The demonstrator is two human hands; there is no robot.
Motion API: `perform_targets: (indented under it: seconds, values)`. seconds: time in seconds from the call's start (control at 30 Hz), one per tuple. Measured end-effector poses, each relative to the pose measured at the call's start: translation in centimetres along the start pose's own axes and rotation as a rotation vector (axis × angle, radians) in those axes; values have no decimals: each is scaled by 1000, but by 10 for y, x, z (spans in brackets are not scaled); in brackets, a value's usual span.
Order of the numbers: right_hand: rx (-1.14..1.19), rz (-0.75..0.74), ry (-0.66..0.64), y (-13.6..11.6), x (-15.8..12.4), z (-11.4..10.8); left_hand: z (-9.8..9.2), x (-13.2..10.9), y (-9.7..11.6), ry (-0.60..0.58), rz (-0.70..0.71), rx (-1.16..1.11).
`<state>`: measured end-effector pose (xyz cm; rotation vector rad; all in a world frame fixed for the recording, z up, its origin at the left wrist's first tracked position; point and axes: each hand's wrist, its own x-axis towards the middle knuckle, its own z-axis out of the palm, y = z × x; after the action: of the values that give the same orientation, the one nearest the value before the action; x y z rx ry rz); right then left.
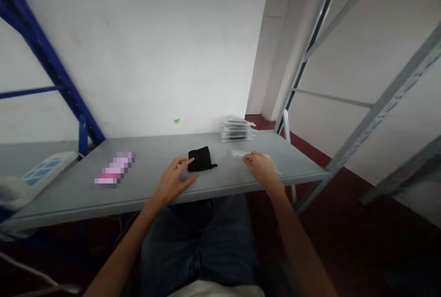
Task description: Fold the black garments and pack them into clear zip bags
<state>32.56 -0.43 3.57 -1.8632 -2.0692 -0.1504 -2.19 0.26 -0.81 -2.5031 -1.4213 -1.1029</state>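
A small black pouch (200,159) of soft fabric, with a short cord or tab at its lower right, lies on the grey tabletop in front of me. My left hand (175,179) is at its left side, thumb and fingers apart; the index fingertip reaches the pouch's left edge, and I cannot tell if it presses on it. To the right, my right hand (260,166) is closed in a pinch on a thin, whitish see-through plastic bag (238,153). The bag sticks out on both sides of the hand, and its middle is hidden.
A stack of flat, clear plastic packets (236,130) stands at the back right of the table (148,150). A blurred-out pink phone-shaped object (115,168) lies left. At far left is a white device with blue panels (43,171). Blue (58,71) and grey (386,99) metal frames flank the table.
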Motion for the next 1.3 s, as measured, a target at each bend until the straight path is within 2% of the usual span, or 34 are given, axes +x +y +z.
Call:
perform_targets:
  seconds: [0.1, 0.17, 0.27, 0.33, 0.43, 0.63, 0.77, 0.9, 0.97, 1.13, 1.2, 1.3]
  values:
    - [84, -135, 247, -43, -4, -14, -13, 1, 20, 74, -27, -44]
    - [123, -252, 334, -74, -9, -16, -19, 4, 33, 77, -29, -62]
    - [133, -438, 313, -112, -17, -9, -21, 6, 44, 51, -22, -94]
    - [127, -525, 272, -123, -20, -2, -20, 5, 41, 47, -17, -132]
    - [130, -554, 234, -115, -18, 2, -21, 3, 29, 85, -63, -195]
    - [192, -439, 283, -68, -5, -11, -35, 3, 17, 341, -188, -276]
    - [257, -374, 376, -66, -4, -6, -35, 3, 8, 323, -213, -325]
    - [265, -248, 325, -82, -4, 16, -32, 0, 0, 263, -306, -89]
    - [276, -240, 272, -90, -5, 26, -33, -2, 6, 224, -235, 53]
    - [427, -346, 245, -101, -6, 40, -26, -3, 39, 93, 158, 119]
    - [507, -375, 237, -104, -7, 42, -16, -6, 48, 134, 237, 118]
    - [580, -396, 241, -107, -9, 41, -3, -10, 55, 246, 261, 139]
